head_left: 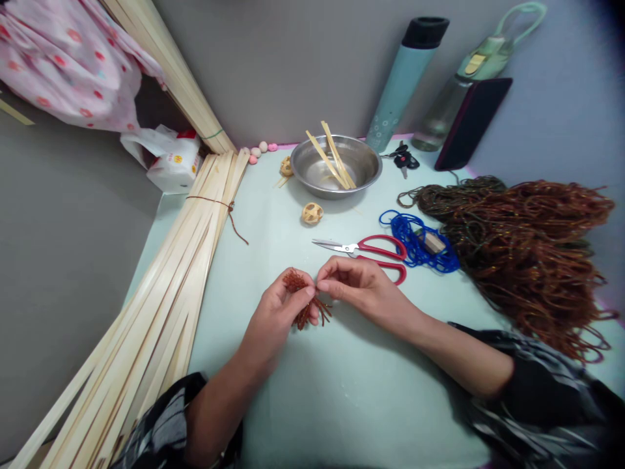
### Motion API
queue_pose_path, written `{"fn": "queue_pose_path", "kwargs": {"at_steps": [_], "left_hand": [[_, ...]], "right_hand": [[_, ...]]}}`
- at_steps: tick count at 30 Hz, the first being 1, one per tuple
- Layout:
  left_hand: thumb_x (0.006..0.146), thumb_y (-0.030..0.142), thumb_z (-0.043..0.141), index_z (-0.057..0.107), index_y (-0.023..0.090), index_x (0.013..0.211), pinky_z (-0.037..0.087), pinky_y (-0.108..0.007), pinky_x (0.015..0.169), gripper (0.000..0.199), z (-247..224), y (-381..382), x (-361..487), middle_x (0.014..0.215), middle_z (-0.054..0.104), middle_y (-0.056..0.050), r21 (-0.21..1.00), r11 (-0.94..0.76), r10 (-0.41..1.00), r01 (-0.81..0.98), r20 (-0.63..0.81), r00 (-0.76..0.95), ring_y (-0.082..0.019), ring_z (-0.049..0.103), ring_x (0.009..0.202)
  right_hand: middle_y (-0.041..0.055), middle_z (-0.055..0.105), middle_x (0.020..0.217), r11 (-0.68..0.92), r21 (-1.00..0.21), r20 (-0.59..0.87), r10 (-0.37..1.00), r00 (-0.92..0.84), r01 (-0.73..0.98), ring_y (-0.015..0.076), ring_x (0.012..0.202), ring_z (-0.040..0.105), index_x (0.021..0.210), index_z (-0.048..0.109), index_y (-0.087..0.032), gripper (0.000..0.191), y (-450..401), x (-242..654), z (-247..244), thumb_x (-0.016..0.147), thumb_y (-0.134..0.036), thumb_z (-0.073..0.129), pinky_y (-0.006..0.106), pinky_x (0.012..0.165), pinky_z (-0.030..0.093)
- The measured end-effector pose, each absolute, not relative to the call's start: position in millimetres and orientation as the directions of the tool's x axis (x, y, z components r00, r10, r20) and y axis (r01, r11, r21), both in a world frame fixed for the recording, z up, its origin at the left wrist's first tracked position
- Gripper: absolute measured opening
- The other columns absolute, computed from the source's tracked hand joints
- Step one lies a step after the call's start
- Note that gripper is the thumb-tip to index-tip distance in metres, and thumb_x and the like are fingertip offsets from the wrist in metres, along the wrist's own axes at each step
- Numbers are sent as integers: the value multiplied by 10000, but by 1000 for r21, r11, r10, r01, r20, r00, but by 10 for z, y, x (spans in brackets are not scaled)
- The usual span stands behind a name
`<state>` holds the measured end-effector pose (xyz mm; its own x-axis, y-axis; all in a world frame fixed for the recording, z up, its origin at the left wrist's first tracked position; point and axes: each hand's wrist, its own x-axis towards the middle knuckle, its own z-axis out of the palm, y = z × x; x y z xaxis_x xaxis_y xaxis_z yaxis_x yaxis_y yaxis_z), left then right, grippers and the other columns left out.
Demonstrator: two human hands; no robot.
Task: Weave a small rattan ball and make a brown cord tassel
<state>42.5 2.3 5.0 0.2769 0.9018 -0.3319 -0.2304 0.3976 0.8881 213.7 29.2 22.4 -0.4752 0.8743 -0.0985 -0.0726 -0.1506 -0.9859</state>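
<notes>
My left hand (279, 307) is closed around a small bundle of reddish-brown cord (303, 318), whose loops and loose ends stick out between thumb and fingers. Right beside it, my right hand (352, 281) pinches with thumb and forefinger at the bundle's edge; whatever lies between those fingertips is too small to make out. Red-handled scissors (381, 247) lie just beyond my right hand, blades to the left and partly open. Behind the scissors on the table is a small woven ball (312, 213) of pale strips.
A metal bowl (299, 174) with pale strips stands at the back. Blue cord (415, 238) and a heap of brown cord (532, 241) lie right. Tied wooden strips (180, 260) fill the left. A flask (403, 85), a bottle (442, 104), a phone (473, 124) and keys (403, 156) are behind.
</notes>
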Motion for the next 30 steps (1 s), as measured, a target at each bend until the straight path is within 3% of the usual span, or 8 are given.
{"fn": "queue_pose_path", "kwargs": {"at_steps": [8,15,23,30], "left_hand": [[880,307,672,543,200,858,319,-222,527,170,44,20,410,584,589,48,901,382,905,-207,-319,281,-93,533,546],[886,297,633,546,198,818,331,-240,562,148,71,28,398,596,569,41,876,418,900,-240,-364,239,-97,491,563],[837,327,719,576,192,874,331,-237,559,200,73,30,410,620,574,39,884,409,902,-227,-354,247,-102,516,571],[843,284,709,591,191,834,424,-231,618,151,116,43,393,688,562,39,821,428,901,-377,-352,255,-90,526,593]], "right_hand": [[30,727,720,-268,-953,-158,841,-517,-144,187,688,707,904,622,-167,278,262,2133,171,859,-408,753,341,695,549],[3,653,713,-229,-973,-192,866,-462,-24,130,662,611,865,639,-149,267,269,2157,161,829,-375,777,271,639,467],[8,664,697,-273,-956,-183,843,-506,-110,158,675,629,850,596,-172,262,278,2144,166,831,-371,765,306,684,473],[-31,581,674,-213,-976,-168,864,-474,-43,102,612,512,812,619,-160,261,290,2149,169,826,-373,771,248,606,386]]}}
